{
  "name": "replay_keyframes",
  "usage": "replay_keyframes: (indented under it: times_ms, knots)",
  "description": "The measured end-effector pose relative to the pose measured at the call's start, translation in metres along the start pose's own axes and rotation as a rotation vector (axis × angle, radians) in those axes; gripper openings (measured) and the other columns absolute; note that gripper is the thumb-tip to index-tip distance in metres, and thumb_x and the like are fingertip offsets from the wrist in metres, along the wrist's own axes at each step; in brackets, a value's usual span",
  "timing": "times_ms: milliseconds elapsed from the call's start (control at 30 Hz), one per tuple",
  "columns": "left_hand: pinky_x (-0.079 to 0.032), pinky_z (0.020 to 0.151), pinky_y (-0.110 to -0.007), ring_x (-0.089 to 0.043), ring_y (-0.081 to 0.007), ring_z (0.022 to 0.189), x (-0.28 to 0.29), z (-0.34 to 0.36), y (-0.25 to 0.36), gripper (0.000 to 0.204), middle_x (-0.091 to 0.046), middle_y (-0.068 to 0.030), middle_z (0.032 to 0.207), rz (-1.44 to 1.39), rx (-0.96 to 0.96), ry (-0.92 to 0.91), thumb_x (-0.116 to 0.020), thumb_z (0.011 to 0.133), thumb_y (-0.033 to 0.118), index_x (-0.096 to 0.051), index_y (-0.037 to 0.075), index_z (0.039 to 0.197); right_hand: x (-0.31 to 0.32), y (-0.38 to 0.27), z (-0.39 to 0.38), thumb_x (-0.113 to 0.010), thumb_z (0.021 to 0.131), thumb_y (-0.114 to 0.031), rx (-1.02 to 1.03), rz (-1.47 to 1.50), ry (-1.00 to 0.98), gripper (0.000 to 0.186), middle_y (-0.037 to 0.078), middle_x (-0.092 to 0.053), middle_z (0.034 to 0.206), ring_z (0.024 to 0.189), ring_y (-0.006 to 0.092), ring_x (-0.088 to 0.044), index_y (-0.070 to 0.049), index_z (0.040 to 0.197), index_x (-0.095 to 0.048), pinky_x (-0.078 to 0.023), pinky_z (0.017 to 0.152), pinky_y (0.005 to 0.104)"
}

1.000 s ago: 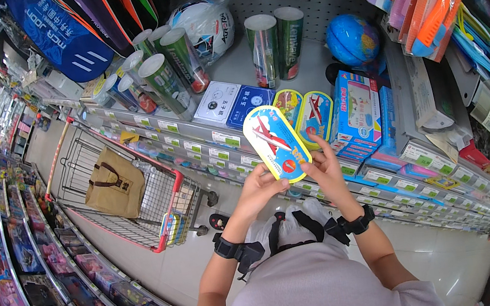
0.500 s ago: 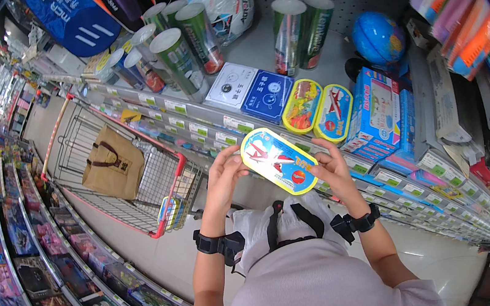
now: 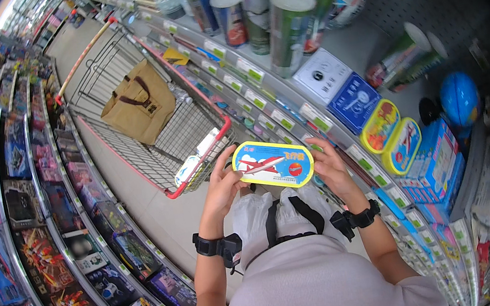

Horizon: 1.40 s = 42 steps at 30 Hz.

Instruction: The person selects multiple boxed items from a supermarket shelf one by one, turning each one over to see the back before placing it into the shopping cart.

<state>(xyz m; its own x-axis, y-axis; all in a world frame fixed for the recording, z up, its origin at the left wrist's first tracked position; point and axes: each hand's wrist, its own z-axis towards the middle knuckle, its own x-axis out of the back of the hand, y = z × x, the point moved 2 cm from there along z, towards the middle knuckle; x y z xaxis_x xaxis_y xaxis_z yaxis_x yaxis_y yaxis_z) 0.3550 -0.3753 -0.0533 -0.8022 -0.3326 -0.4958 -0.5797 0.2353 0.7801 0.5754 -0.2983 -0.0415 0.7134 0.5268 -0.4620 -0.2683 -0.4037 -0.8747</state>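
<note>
Yellow-rimmed blue box (image 3: 274,164), red plane on its face, held up between both hands, clear of shelf (image 3: 360,39) and outside cart (image 3: 227,123). Left hand (image 3: 224,180) grips one end, right hand (image 3: 330,166) grips other. Two similar boxes (image 3: 402,148) lie near shelf's front edge. Cloth bag (image 3: 142,101) sits in cart. From where I stand, lifting looks done; box not yet set down.

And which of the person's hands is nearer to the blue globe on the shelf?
Right. The right hand holds the right end of the yellow-edged case, left of the blue globe; the left hand is farther left, at the case's other end.
</note>
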Motion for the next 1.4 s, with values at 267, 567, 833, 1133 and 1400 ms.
replay_keyframes:
  times_ms: [267, 567, 833, 1133, 1400]
  knots:
    - [-0.047, 0.059, -0.022, -0.055, -0.0128, 0.067, 0.069, 0.017, 0.045, 0.052, -0.053, -0.0095, 0.096, -0.186, 0.055, 0.045, -0.042, 0.074, 0.0, -0.03, 0.003, 0.124, -0.053, 0.01, 0.096, -0.053, 0.078, -0.017, -0.16, -0.081, -0.094, 0.054, 0.008, -0.049, 0.103, 0.095, 0.0136, -0.046, -0.003, 0.125, -0.029, -0.036, 0.083, 0.0264]
    - [-0.05, 0.06, -0.023, -0.058, -0.015, 0.066, 0.154, 0.041, 0.069, 0.045, -0.057, -0.0106, 0.089, -0.193, 0.072, 0.098, -0.05, 0.083, 0.025, -0.036, -0.004, 0.113, -0.089, 0.049, 0.184, -0.038, 0.088, -0.03, -0.366, -0.199, -0.113, 0.042, 0.009, -0.052, 0.103, 0.084, 0.0152, -0.055, -0.002, 0.119, -0.035, -0.046, 0.068, 0.0264]
    - [-0.043, 0.06, -0.021, -0.05, -0.0078, 0.066, 0.205, 0.043, 0.071, 0.044, -0.054, -0.0048, 0.081, 0.111, -0.058, 0.289, -0.055, 0.076, 0.011, -0.041, 0.002, 0.117, -0.128, 0.07, 0.227, -0.049, 0.08, -0.012, -0.461, -0.271, -0.163, 0.044, 0.007, -0.053, 0.102, 0.082, 0.0118, -0.054, -0.002, 0.12, -0.033, -0.045, 0.065, 0.0233]
    - [-0.044, 0.067, -0.026, -0.056, -0.0159, 0.076, 0.27, 0.031, 0.026, 0.035, -0.058, -0.0127, 0.089, 0.408, -0.109, 0.66, -0.051, 0.076, 0.012, -0.046, -0.002, 0.109, -0.108, 0.174, 0.284, -0.048, 0.071, 0.003, -0.311, -0.708, -0.264, 0.041, 0.006, -0.055, 0.087, 0.07, 0.0088, -0.052, 0.0, 0.11, -0.039, -0.042, 0.057, 0.0204]
    - [-0.045, 0.067, -0.026, -0.056, -0.0153, 0.075, 0.259, 0.009, -0.02, 0.027, -0.058, -0.0103, 0.086, 0.499, -0.008, 0.692, -0.05, 0.077, 0.009, -0.051, -0.002, 0.102, -0.116, 0.284, 0.3, -0.053, 0.069, -0.003, -0.515, -0.832, -0.499, 0.043, 0.007, -0.05, 0.085, 0.073, 0.0142, -0.051, -0.003, 0.111, -0.044, -0.045, 0.062, 0.0256]
